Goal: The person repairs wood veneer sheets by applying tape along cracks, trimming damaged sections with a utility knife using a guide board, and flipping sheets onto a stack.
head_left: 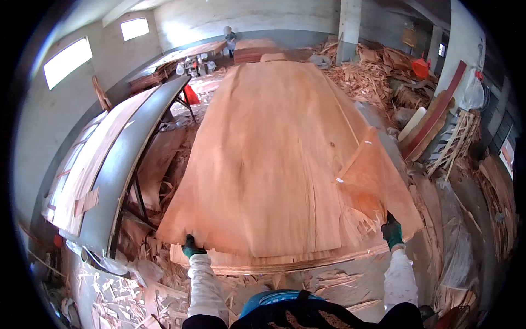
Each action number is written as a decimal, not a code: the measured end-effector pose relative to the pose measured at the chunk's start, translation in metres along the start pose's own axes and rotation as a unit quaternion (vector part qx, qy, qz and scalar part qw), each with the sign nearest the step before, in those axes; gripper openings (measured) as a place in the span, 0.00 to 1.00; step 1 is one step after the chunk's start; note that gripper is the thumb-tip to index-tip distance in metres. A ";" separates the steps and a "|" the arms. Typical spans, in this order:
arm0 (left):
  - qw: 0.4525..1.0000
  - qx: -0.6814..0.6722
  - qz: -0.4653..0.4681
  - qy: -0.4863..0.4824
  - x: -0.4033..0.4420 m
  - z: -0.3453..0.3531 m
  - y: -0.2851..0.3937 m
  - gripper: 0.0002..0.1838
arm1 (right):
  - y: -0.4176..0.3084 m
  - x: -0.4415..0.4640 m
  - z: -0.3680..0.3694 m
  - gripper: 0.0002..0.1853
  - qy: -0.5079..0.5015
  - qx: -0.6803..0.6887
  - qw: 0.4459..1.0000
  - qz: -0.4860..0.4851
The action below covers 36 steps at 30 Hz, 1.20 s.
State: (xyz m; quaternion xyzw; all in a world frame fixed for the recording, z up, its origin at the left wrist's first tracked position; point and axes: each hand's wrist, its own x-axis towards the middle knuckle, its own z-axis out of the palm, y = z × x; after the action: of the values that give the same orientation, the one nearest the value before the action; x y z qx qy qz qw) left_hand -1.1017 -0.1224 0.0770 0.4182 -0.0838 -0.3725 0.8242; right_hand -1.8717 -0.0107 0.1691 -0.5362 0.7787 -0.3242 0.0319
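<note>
- At far left I see a bright window (pixel 68 62) in the wall.
- Next to it stands a dark-framed table (pixel 118 170) with pale sheeting along it, and wood scraps (pixel 118 299) litter the floor below.
- My left hand (pixel 194 248), in a dark green glove, is closed narrow on the near-left edge of a broad veneer sheet (pixel 268 164).
- Well back, another person (pixel 230 41) stands near more tables.
- The veneer sheet fills my middle view, lying over a layered stack (pixel 263 267) that shows beneath its near edge; it runs away from me, with long creases down its length.
- Over its right side I have a deeper orange piece (pixel 364 167) with small white tags; fold or loose piece, I cannot tell.
- My right hand (pixel 392 232), gloved alike, is at the near-right edge, just below that piece; I cannot tell whether it grips, or which layer.
- Beyond, at right, I see heaped offcuts (pixel 364 82), a red-orange object (pixel 421 68) and leaning thin sticks (pixel 455 140).
</note>
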 end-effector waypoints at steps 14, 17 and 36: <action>0.990 0.040 -0.097 0.091 0.012 -0.034 -0.038 0.15 | -0.012 0.013 -0.001 0.30 -0.060 0.042 0.991 0.111; 0.998 -0.017 -0.046 0.042 0.007 -0.044 -0.050 0.15 | -0.027 0.017 -0.012 0.29 -0.109 0.117 0.966 0.203; 0.901 0.379 -0.191 0.088 0.049 -0.122 -0.013 0.16 | -0.020 -0.018 -0.013 0.25 -0.091 0.290 0.895 0.327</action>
State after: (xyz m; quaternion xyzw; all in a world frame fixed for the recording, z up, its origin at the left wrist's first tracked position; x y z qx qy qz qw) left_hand -1.0192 -0.0842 -0.0185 0.7381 -0.0645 -0.4248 0.5202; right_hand -1.8526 0.0066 0.1848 -0.2456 0.7750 -0.4566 0.3612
